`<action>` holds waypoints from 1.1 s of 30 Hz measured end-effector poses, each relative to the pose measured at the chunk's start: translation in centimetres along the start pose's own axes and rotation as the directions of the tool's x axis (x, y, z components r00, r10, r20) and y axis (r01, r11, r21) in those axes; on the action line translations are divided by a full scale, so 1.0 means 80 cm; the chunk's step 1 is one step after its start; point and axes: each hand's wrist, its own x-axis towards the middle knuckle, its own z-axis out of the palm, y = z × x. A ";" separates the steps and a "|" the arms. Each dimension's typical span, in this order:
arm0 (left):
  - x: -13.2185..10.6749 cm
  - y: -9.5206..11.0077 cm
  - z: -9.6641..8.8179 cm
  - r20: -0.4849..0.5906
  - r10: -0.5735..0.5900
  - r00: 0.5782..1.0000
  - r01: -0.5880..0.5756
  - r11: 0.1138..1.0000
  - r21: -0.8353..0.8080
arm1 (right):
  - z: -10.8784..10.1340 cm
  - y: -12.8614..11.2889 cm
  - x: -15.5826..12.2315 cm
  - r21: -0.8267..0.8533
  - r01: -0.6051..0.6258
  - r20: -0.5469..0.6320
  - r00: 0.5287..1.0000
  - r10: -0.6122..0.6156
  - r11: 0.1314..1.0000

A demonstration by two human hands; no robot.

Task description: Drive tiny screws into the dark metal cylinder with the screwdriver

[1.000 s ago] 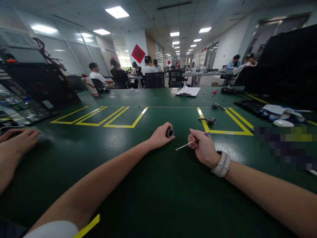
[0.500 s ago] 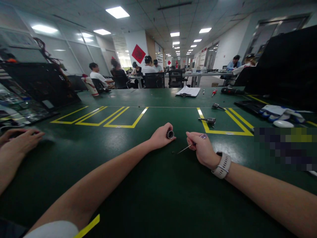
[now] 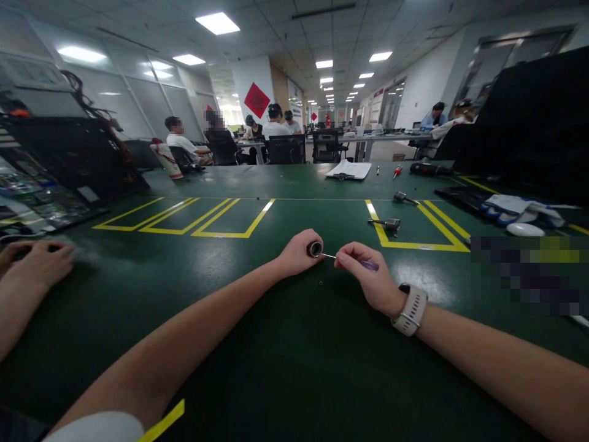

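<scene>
My left hand point(image 3: 299, 252) is closed around a dark cylindrical metal part point(image 3: 315, 248), its round hollow end facing me. My right hand point(image 3: 365, 273) grips the purple handle of a thin screwdriver point(image 3: 369, 265). The slim shaft points left, and its tip is at the edge of the metal part; whether it goes inside I cannot tell. A tiny dark ring-like piece point(image 3: 321, 283) lies on the green table just below my left hand. Farther off, two metal parts with shafts point(image 3: 390, 224) rest by the yellow-taped area on the right.
A clipboard with papers point(image 3: 348, 170), a red screwdriver point(image 3: 397, 171) and a power drill point(image 3: 430, 169) lie at the back. Gloves point(image 3: 522, 209) and a white mouse point(image 3: 525, 229) sit at right. Another person's hands point(image 3: 39, 264) are at the left edge.
My right hand has turned and raised the screwdriver, bringing its tip from near the tiny piece on the table up to the metal part. My left hand stays nearly still.
</scene>
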 end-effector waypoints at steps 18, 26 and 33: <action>-0.001 0.008 0.000 0.111 -0.029 0.993 0.021 0.997 0.073 | 0.005 0.002 -0.002 -0.262 0.073 0.044 0.997 -0.064 0.962; -0.002 0.012 -0.001 0.143 0.011 0.990 -0.019 0.998 0.058 | -0.003 0.005 0.010 0.318 -0.278 0.026 0.958 0.285 0.906; -0.002 0.011 0.000 0.083 0.022 0.996 -0.030 0.995 0.096 | 0.002 0.009 0.006 0.236 -0.183 -0.047 0.979 0.199 0.954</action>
